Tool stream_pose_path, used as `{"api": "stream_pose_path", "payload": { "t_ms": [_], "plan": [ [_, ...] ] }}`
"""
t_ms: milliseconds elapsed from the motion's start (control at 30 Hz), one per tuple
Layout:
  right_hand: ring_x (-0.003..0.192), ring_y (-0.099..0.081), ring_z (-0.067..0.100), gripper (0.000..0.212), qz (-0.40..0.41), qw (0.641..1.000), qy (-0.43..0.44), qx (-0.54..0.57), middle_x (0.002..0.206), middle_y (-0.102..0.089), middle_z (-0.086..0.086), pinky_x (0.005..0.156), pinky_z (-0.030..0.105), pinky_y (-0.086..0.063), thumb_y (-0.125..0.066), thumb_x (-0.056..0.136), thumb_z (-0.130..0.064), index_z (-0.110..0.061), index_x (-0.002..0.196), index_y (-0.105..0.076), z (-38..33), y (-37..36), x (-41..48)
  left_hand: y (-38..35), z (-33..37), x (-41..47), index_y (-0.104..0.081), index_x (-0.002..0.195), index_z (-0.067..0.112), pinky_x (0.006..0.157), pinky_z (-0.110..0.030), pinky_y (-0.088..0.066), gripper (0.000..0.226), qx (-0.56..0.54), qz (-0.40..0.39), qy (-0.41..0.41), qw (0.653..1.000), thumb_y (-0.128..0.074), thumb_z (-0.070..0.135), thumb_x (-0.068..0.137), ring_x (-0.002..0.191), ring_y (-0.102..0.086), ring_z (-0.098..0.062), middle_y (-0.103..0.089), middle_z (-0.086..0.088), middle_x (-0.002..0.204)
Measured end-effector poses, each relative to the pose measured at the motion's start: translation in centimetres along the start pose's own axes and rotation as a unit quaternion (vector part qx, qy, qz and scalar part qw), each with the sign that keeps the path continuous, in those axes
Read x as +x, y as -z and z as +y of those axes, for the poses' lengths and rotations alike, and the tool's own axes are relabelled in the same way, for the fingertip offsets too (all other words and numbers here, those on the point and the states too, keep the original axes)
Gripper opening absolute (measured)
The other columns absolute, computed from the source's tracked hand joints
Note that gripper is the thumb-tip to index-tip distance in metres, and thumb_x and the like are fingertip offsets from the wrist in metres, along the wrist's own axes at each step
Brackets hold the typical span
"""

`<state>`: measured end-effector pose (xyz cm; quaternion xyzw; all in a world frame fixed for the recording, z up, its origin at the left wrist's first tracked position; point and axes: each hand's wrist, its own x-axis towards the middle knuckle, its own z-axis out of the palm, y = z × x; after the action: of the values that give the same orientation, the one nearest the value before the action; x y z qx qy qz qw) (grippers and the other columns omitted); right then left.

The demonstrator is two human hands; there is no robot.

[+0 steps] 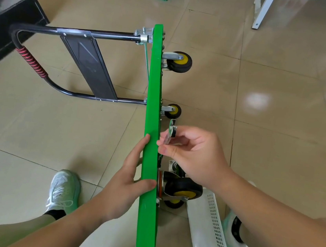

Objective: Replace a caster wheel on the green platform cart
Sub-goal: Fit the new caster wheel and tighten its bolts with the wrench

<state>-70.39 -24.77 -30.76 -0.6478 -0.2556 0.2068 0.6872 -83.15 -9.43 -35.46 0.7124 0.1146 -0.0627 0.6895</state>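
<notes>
Between the thumb and fingers of the left hand (128, 182), the green platform cart (156, 106) is standing on edge, its deck being clasped. Just right of those fingertips, the right hand (197, 154) is pinching a silver wrench (170, 132) between curled fingers and thumb, right by the cart's underside. Below the right-hand fingers, a black caster wheel (183, 189) is sticking out from the deck, and a white basket (208, 231) is lying beside it.
</notes>
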Motion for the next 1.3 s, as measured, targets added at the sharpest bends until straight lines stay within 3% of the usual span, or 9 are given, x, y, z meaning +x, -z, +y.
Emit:
{"api": "stream_pose_path", "payload": {
  "t_ms": [200, 367, 600, 733, 967, 1167, 1300],
  "plan": [
    [0.093, -0.075, 0.025, 0.024, 0.014, 1.000, -0.002, -0.019, 0.096, -0.078, 0.008, 0.087, 0.036, -0.061, -0.081, 0.080, 0.002, -0.016, 0.094, -0.077, -0.1, -0.3, -0.1, 0.0, -0.1, 0.0, -0.025, 0.142, 0.079, 0.096, -0.029, -0.056, 0.090, -0.004, 0.001, -0.007, 1.000, -0.070, 0.044, 0.072, 0.143, -0.043, -0.015, -0.038, 0.012, 0.162],
    [0.086, -0.075, 0.015, 0.024, 0.042, 0.996, -0.073, 0.000, 0.088, -0.078, -0.001, 0.075, 0.027, -0.061, -0.080, 0.083, -0.003, -0.025, 0.093, -0.077, 1.0, 0.6, 2.5, -0.1, -0.1, 0.1, -0.022, 0.143, 0.079, 0.100, -0.028, -0.053, 0.090, 0.002, 0.002, -0.008, 1.000, -0.070, 0.047, 0.072, 0.144, -0.041, -0.013, -0.038, 0.017, 0.161],
    [0.087, -0.076, 0.014, 0.026, 0.006, 0.995, -0.095, 0.019, 0.092, -0.079, -0.001, 0.076, 0.024, -0.059, -0.081, 0.081, -0.012, -0.037, 0.089, -0.080, 2.7, 0.5, 4.3, 0.2, -0.5, 0.1, -0.022, 0.146, 0.075, 0.105, -0.030, -0.052, 0.093, -0.006, -0.003, -0.009, 1.000, -0.071, 0.044, 0.074, 0.149, -0.037, -0.012, -0.034, 0.019, 0.164],
    [0.087, -0.077, 0.020, 0.021, 0.003, 0.993, -0.111, 0.040, 0.093, -0.079, 0.003, 0.071, 0.027, -0.060, -0.081, 0.082, -0.011, -0.029, 0.090, -0.080, 3.4, 0.7, 4.8, 0.2, -0.5, 0.2, -0.024, 0.147, 0.073, 0.100, -0.022, -0.052, 0.093, -0.014, 0.000, -0.009, 1.000, -0.073, 0.043, 0.074, 0.150, -0.034, -0.006, -0.034, 0.024, 0.163],
    [0.086, -0.077, 0.023, 0.010, 0.067, 0.970, -0.222, 0.068, 0.092, -0.079, 0.007, 0.070, 0.034, -0.062, -0.079, 0.087, -0.012, -0.011, 0.096, -0.077, 5.6, 0.7, 6.1, 0.2, -0.7, 0.1, -0.025, 0.149, 0.071, 0.097, -0.024, -0.055, 0.093, -0.023, 0.002, -0.010, 1.000, -0.073, 0.039, 0.076, 0.149, -0.033, -0.001, -0.032, 0.027, 0.163],
    [0.086, -0.077, 0.029, 0.028, 0.047, 0.916, -0.380, 0.124, 0.098, -0.078, 0.015, 0.073, 0.034, -0.062, -0.078, 0.087, -0.014, 0.000, 0.108, -0.070, 8.5, 0.7, 7.1, 0.4, -0.4, 0.0, -0.026, 0.148, 0.072, 0.096, -0.025, -0.056, 0.091, -0.029, -0.007, -0.011, 0.999, -0.073, 0.038, 0.077, 0.148, -0.033, 0.000, -0.033, 0.026, 0.163],
    [0.082, -0.077, 0.025, 0.020, 0.032, 0.919, -0.367, 0.143, 0.093, -0.079, 0.011, 0.070, 0.030, -0.061, -0.075, 0.089, -0.012, -0.001, 0.105, -0.070, 8.6, 1.5, 7.7, 0.4, -0.1, -0.1, -0.026, 0.147, 0.072, 0.095, -0.025, -0.057, 0.091, -0.032, -0.011, -0.012, 0.999, -0.073, 0.036, 0.078, 0.146, -0.033, 0.004, -0.033, 0.028, 0.161]
  ]
}}
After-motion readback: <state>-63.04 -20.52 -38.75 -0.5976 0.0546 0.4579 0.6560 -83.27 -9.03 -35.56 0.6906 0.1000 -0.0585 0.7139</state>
